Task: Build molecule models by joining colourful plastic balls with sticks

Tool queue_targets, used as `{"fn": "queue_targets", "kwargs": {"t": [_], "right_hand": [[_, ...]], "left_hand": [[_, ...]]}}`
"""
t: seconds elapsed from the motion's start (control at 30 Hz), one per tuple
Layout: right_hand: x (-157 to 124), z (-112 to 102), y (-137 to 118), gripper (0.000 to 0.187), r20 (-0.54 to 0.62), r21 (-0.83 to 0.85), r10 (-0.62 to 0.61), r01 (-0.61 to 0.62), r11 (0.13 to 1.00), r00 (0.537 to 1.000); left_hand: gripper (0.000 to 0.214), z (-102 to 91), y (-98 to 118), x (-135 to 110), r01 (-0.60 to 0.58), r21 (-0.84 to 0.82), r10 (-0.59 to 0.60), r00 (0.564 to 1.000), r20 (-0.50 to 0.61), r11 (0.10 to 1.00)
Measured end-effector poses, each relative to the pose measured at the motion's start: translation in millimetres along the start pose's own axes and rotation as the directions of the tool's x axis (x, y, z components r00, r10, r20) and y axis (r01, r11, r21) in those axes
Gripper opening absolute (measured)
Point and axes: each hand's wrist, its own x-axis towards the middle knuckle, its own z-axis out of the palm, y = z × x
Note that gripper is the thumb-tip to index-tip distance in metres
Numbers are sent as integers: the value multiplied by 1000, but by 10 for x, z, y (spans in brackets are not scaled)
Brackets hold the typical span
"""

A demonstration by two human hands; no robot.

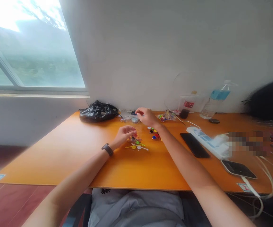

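My left hand [124, 135], a dark watch on its wrist, is closed in a pinch beside small red pieces [134, 137]; what it grips is too small to make out. Yellow, green and white plastic pieces with thin arrow-like stems [138, 147] lie just in front of it. Farther back, my right hand [148, 117] has its fingers curled together, and I cannot make out what is in them. A clear plastic bag [136, 127] seems to stand between the hands. More small coloured pieces [153, 137] lie partly hidden behind my right forearm.
A black plastic bag [98, 111] lies at the back left. Behind my right hand is a clear bag of coloured pieces [167, 116]. To the right are a black phone [194, 145], a power strip [205, 142], a charging phone [238, 169] and a water bottle [214, 99].
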Motion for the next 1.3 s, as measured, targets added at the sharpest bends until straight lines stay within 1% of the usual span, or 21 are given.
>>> {"fn": "queue_targets", "kwargs": {"t": [0.1, 0.17, 0.27, 0.33, 0.4, 0.43, 0.5, 0.57, 0.63, 0.73, 0.93, 1.07, 1.13, 1.23, 1.27, 1.3], "right_hand": [[7, -69, 48, 18, 8, 95, 16, -17, 995, 1000], [-9, -82, 9, 18, 22, 95, -7, 5, 996, 1000], [-38, -71, -108, 18, 45, -14, -69, 70, 997, 997], [-44, -61, -173, 11, 54, -102, -101, 107, 989, 993], [-38, -59, -197, 13, 48, -131, -100, 106, 986, 994], [-32, -62, -193, 16, 42, -109, -84, 89, 990, 996], [-17, -73, -159, 19, 43, -5, -38, 38, 999, 998], [0, -86, -105, 22, 72, 127, 12, -21, 992, 997], [14, -100, -40, 25, 105, 223, 47, -70, 972, 993], [28, -129, 58, 27, 106, 262, 64, -90, 961, 992], [32, -212, 196, 29, 65, 214, 66, -79, 974, 996], [23, -200, 278, 29, 64, 168, 96, -106, 980, 993], [16, -171, 329, 28, 96, 104, 125, -135, 985, 987], [4, -138, 378, 25, 139, -30, 172, -170, 985, 975], [-4, -135, 377, 27, 189, -71, 188, -178, 982, 964], [-14, -134, 365, 30, 280, -99, 203, -182, 978, 938]], "left_hand": [[42, -3, -17, 7, 11, 6, -11, 1000, 2, 1000], [43, 1, -18, 3, 24, 5, -24, 1000, 0, 1000], [43, 9, -7, -10, 31, 6, -31, 1000, -1, 999], [42, 9, 2, -15, 26, 8, -26, 1000, 2, 1000], [41, 2, 7, -11, 20, 10, -20, 1000, -1, 1000], [40, -3, 6, -7, 16, 13, -16, 1000, -5, 1000], [40, -13, 0, 7, 7, 17, -7, 1000, -19, 1000], [40, -23, -8, 21, 2, 12, -2, 1000, -28, 1000], [40, -33, -15, 34, 7, -6, -7, 1000, -27, 1000], [43, -61, -19, 51, 21, -26, -21, 999, -32, 999], [49, -222, -24, 128, 16, -26, -18, 995, -98, 1000], [50, -359, -64, 217, 6, -114, -29, 980, -199, 993], [55, -414, -92, 260, 32, -175, -78, 961, -264, 984], [60, -476, -130, 305, 84, -238, -166, 922, -351, 968], [61, -491, -141, 314, 93, -246, -183, 909, -374, 965], [60, -503, -151, 319, 99, -247, -193, 899, -393, 964]]}}
